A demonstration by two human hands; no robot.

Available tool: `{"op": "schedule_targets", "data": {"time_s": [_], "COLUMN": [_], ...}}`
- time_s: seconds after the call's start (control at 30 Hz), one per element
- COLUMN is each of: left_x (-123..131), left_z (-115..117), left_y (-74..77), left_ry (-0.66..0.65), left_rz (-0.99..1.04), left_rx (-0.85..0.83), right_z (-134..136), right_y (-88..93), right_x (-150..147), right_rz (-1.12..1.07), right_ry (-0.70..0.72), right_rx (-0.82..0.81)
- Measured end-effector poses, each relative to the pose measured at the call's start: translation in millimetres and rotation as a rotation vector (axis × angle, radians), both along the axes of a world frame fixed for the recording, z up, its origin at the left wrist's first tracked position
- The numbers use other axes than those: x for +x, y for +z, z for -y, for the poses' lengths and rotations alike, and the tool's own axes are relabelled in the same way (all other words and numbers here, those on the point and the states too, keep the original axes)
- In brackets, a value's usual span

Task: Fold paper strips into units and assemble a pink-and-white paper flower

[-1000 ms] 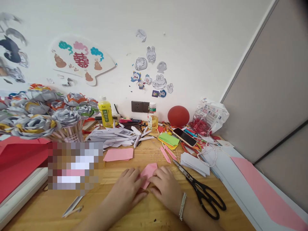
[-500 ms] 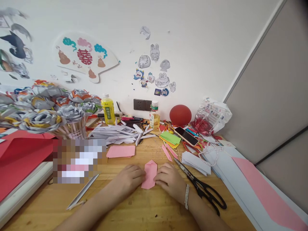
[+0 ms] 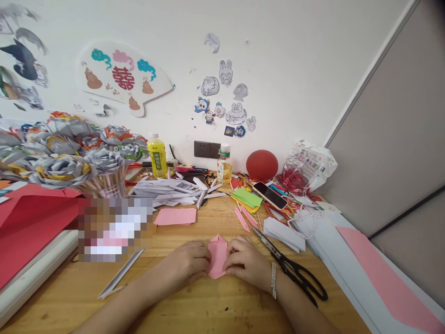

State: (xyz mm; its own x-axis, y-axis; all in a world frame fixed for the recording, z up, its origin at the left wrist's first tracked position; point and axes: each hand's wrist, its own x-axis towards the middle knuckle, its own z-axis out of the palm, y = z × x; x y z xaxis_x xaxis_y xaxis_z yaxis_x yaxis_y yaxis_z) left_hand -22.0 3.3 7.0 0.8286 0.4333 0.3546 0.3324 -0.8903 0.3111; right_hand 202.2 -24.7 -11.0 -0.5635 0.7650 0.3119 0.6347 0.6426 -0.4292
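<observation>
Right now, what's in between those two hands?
In the head view, a folded pink paper lies between the left hand and the right hand, touching both.

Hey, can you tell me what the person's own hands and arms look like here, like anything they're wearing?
The left hand and right hand are ungloved, and both forearms are bare with no sleeves in view. A silvery, beaded-looking bracelet of narrow strands circles the right wrist; none shows on the left.
</observation>
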Motion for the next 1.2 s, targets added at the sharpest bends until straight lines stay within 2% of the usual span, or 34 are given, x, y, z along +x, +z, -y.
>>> {"op": "schedule_targets", "data": {"time_s": [0.17, 0.3, 0.5, 0.7, 0.8, 0.97, 1.07, 1.2], "left_x": [-1, -2, 6, 12, 14, 12, 8, 6], "left_z": [-6, -11, -11, -5, -1, 1, 1, 2], "left_y": [2.9, -0.3, -6.9, -14.5, -14.3, -4.8, 4.0, 10.4], "left_ry": [-0.124, -0.090, -0.040, 0.151, 0.206, 0.126, 0.042, 0.047], "left_rz": [0.025, 0.044, 0.071, 0.031, 0.009, 0.018, 0.002, -0.043], "left_rx": [-0.289, -0.401, -0.403, -0.350, -0.338, -0.402, -0.467, -0.473], "right_z": [-6, -11, -10, -5, -1, 2, 1, 0], "right_y": [-7.3, -13.3, -13.4, -8.3, -5.7, -4.8, -5.1, -3.6], "right_x": [3, 2, -4, -12, -15, -14, -9, -4], "right_rz": [-0.052, -0.109, -0.160, -0.134, -0.130, -0.118, -0.110, -0.052], "right_ry": [0.029, -0.013, -0.095, -0.193, -0.221, -0.216, -0.132, -0.050], "right_rx": [-0.098, -0.142, -0.166, -0.180, -0.171, -0.179, -0.202, -0.217]}}
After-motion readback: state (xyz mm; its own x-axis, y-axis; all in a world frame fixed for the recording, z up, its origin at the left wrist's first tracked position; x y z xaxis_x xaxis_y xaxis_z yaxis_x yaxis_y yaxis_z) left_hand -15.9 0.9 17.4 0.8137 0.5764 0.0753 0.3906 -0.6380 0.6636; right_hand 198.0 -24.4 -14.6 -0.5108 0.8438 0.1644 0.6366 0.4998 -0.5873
